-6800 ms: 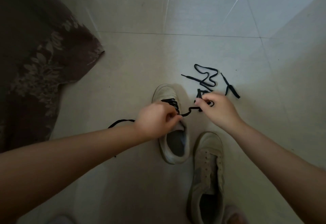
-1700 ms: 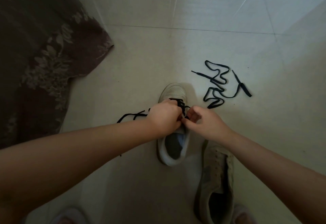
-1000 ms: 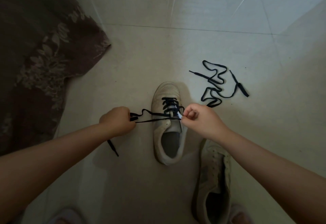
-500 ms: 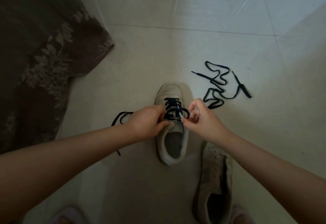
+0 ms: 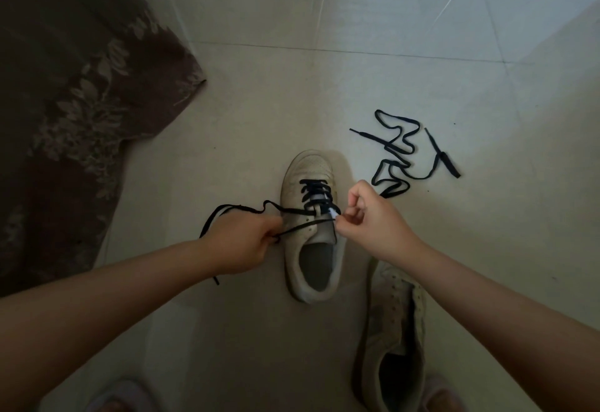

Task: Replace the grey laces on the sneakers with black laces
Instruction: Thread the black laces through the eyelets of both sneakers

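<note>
Sneakers lie on the pale tiled floor (image 5: 259, 112), and the one being worked on, the white sneaker (image 5: 308, 216), sits in the middle with its toe pointing away from the person. A black lace (image 5: 316, 190) is threaded through its front eyelets in several crossings, while the eyelets nearer the opening are bare. From the laced part two strands run out to the left across the shoe's side. The left hand (image 5: 242, 242) sits just left of the shoe with its fingers curled round one of those strands, pinching it taut; the other strand loops past the hand and its tail trails down on the floor beside the forearm. The right hand (image 5: 370, 216) is at the right edge of the tongue, its fingers curled in, thumb and forefinger pinching something small at the eyelet row; whether that is the lace tip or the edge of the shoe cannot be told. A second sneaker (image 5: 396, 330) lies nearer the person to the right, partly under the right forearm, with pale grey laces. A loose black lace (image 5: 399, 151) lies in folds on the floor beyond the right hand, apart from both shoes. A brown patterned cloth (image 5: 81, 103) covers the floor at the left.
</note>
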Action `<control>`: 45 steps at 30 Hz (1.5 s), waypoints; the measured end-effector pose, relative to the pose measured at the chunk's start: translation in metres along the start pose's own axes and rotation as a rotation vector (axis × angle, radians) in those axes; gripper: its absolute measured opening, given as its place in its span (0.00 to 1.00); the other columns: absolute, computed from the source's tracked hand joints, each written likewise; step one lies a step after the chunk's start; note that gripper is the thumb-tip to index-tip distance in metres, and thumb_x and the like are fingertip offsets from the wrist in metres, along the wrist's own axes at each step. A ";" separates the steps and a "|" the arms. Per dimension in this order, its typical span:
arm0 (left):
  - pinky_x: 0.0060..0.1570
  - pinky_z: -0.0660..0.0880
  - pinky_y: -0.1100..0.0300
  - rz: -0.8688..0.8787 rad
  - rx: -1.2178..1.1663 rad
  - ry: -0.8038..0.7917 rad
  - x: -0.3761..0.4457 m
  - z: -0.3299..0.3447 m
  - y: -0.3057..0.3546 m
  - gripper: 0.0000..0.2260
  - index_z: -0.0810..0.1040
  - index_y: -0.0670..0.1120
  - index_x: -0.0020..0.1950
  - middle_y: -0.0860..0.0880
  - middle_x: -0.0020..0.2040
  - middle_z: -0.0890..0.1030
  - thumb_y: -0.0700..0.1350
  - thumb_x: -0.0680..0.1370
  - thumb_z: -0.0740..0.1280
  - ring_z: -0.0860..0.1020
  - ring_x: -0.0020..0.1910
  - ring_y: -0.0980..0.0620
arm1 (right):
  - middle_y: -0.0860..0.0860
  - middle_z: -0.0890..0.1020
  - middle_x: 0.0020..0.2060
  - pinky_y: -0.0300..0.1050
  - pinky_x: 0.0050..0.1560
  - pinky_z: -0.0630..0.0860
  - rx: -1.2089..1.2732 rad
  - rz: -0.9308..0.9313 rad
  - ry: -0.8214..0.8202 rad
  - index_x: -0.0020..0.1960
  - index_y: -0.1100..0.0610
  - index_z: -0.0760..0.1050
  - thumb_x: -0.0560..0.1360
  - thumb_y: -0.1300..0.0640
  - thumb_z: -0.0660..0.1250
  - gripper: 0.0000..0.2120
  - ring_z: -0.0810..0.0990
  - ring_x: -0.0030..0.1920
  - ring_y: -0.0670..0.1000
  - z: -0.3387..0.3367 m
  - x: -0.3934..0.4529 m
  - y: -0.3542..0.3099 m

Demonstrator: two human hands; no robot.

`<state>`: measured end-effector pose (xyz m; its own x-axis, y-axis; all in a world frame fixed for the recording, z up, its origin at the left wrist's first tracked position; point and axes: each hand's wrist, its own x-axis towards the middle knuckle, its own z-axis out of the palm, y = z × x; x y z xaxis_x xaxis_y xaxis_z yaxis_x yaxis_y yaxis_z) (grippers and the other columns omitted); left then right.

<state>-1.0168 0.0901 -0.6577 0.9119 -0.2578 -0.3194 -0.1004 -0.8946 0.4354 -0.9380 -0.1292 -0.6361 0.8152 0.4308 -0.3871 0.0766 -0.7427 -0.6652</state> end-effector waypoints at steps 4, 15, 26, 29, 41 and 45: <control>0.34 0.64 0.60 -0.099 -0.121 -0.271 0.012 -0.010 -0.009 0.11 0.68 0.53 0.36 0.55 0.33 0.71 0.51 0.78 0.64 0.72 0.37 0.53 | 0.47 0.72 0.31 0.51 0.38 0.72 -0.011 -0.007 -0.004 0.41 0.52 0.65 0.69 0.54 0.68 0.11 0.70 0.33 0.46 0.000 0.001 0.001; 0.41 0.74 0.54 0.059 -0.267 0.293 0.033 -0.012 -0.002 0.20 0.79 0.47 0.43 0.51 0.41 0.76 0.62 0.73 0.59 0.74 0.42 0.52 | 0.46 0.74 0.32 0.45 0.39 0.71 0.026 -0.045 -0.061 0.45 0.52 0.68 0.72 0.55 0.69 0.09 0.71 0.33 0.44 0.003 0.003 0.001; 0.47 0.73 0.55 -0.057 -0.157 0.170 0.027 -0.001 -0.011 0.09 0.77 0.47 0.55 0.50 0.49 0.75 0.47 0.75 0.65 0.72 0.51 0.49 | 0.47 0.75 0.33 0.41 0.39 0.71 -0.022 -0.083 -0.071 0.57 0.49 0.69 0.75 0.54 0.67 0.13 0.72 0.34 0.43 0.003 -0.001 -0.001; 0.51 0.69 0.55 -0.055 0.002 0.058 0.028 0.000 -0.015 0.09 0.78 0.47 0.52 0.48 0.54 0.73 0.49 0.75 0.66 0.69 0.55 0.48 | 0.49 0.75 0.33 0.44 0.38 0.72 -0.063 -0.099 -0.036 0.54 0.49 0.67 0.74 0.54 0.67 0.12 0.73 0.34 0.45 0.004 -0.001 -0.004; 0.42 0.73 0.56 -0.160 -0.514 0.093 0.029 -0.021 -0.006 0.07 0.72 0.43 0.40 0.46 0.39 0.81 0.44 0.77 0.63 0.78 0.40 0.55 | 0.44 0.73 0.45 0.36 0.40 0.68 -0.234 -0.409 0.022 0.48 0.53 0.76 0.75 0.51 0.66 0.06 0.70 0.41 0.41 0.013 0.003 -0.026; 0.29 0.69 0.68 -0.245 -1.050 -0.005 0.032 -0.054 0.023 0.07 0.71 0.42 0.42 0.47 0.30 0.75 0.38 0.80 0.60 0.72 0.26 0.58 | 0.43 0.76 0.39 0.38 0.41 0.72 -0.037 -0.255 -0.113 0.44 0.53 0.75 0.73 0.48 0.70 0.09 0.74 0.38 0.42 0.014 0.009 -0.043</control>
<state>-0.9687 0.0813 -0.6119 0.8588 -0.1174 -0.4987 0.4789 -0.1621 0.8628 -0.9422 -0.0860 -0.6199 0.6982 0.6587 -0.2805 0.2935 -0.6207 -0.7270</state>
